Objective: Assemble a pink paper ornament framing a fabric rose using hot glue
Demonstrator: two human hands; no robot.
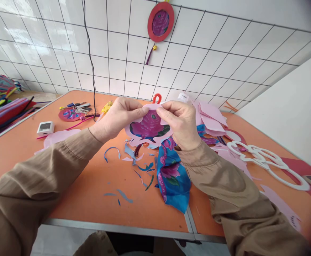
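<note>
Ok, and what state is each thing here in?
Pink-framed ornament, held up, left hand and right hand pinching its top
Blue floral cloth, loose, creased
Red wall ornament, hanging
Black cable, hanging down
Blue scraps, scattered
Pink sheets, piled, overlapping
White cutouts, lying, overlapping

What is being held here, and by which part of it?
A pink-framed flower ornament, held by its top edge: the left hand and right hand pinch it on either side, with a red loop showing just above.
</note>
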